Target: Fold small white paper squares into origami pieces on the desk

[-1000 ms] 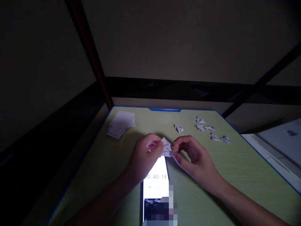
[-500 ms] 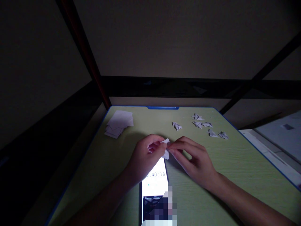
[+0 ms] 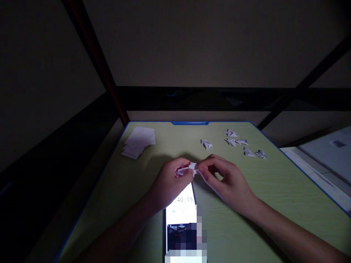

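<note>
A small folded piece of white paper [image 3: 193, 166] is held in the air between both hands, just above the top end of a lit phone [image 3: 179, 213]. My left hand [image 3: 172, 182] pinches its left side, with the thumb in front and the curled fingers behind. At the right edge of the paper, my right hand [image 3: 226, 179] pinches with thumb and index fingertip. Fingers cover much of the paper, so its full folded shape is hidden. The phone's screen shows a running timer and a dark picture below, partly blurred out.
A stack of white paper sheets [image 3: 139, 137] lies at the table's far left. One folded paper figure [image 3: 206, 144] sits beyond my hands, and several more folded figures [image 3: 230, 142] lie at the far right. The green table [image 3: 274, 190] has a blue edge; walls stand behind it.
The folded paper has turned from upright to lying more level between my hands. My right fingertips have closed onto its right edge. The timer has advanced from 18 to 19.
</note>
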Motion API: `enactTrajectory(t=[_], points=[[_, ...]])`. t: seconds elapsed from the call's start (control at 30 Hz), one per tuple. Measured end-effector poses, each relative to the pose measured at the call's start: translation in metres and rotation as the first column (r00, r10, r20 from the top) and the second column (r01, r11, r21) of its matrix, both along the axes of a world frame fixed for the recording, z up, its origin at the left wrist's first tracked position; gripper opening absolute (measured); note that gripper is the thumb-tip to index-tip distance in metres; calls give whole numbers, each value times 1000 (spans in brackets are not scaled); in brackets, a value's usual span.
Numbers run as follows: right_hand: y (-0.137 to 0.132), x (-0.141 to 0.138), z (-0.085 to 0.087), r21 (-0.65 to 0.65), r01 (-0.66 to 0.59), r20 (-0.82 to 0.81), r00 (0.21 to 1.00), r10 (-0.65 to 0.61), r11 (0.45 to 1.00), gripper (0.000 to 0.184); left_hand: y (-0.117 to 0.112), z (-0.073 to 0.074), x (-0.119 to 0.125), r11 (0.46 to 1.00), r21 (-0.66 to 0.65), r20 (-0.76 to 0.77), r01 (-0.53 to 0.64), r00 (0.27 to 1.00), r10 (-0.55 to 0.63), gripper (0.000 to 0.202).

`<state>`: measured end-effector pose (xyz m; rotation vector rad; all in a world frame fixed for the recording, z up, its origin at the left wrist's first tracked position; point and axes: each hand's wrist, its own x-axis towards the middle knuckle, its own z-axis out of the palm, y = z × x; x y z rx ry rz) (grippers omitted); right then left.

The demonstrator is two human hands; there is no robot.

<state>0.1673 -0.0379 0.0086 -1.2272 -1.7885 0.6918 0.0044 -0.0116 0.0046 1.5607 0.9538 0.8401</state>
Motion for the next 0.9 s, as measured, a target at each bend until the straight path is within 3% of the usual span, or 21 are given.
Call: enactTrajectory(t=[0.27, 0.5, 0.7, 0.9], points=[[-3, 0, 5, -62, 53, -31, 998, -55, 997, 7, -2, -1, 2, 1000, -2, 83, 22, 996, -22, 13], [-3, 4, 6, 104, -39, 208, 978, 17, 994, 4, -4, -6, -1, 984, 177, -36, 16, 999, -9, 26], [-3, 4, 3, 87, -63, 278, 960, 37, 994, 8, -5, -7, -3, 966, 257, -103, 21, 995, 6, 35], [-3, 4, 4, 87, -100, 349, 935, 63, 991, 7, -6, -6, -3, 969, 242, -132, 45, 991, -13, 35]])
